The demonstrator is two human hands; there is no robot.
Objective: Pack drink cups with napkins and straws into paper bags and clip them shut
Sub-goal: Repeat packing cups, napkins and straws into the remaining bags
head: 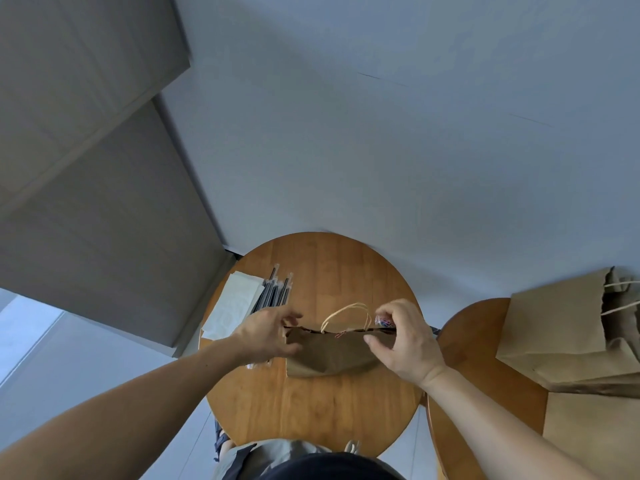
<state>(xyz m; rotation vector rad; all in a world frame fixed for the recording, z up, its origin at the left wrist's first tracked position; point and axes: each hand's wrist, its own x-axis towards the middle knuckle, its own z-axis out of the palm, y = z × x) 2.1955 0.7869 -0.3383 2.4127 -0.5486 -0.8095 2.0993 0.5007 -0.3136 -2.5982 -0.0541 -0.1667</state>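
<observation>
**Pinching a paper bag's top flat on the round table**

Standing at the middle of the round wooden table [311,410] is a brown paper bag [329,355], its mouth pressed into a flat seam. That seam is the bag's long axis from here. It runs left to right across the table, with the opening pointing up and slightly away from the person. Two twine handles [346,308] loop up from the centre of the seam, and a small reddish clip [339,335] sits on the top edge just below them.

The right hand [405,344] is at the right end of the seam. Its thumb is flat against the near face of the bag and its fingers curl over the top edge, pinching the paper between them. Something small with red and blue on it shows at the fingertips — too small to name.

The left hand [266,336] is at the left corner of the seam with its fingers loosely spread. It is blurred, so I cannot tell whether it grips the paper or only touches it.

On the table's far left lie white napkins [232,306], and a bundle of wrapped black straws [273,294] lies just beside them. A second wooden table [464,358] to the right carries a few more paper bags [561,323] — they lean together with their mouths open.
</observation>
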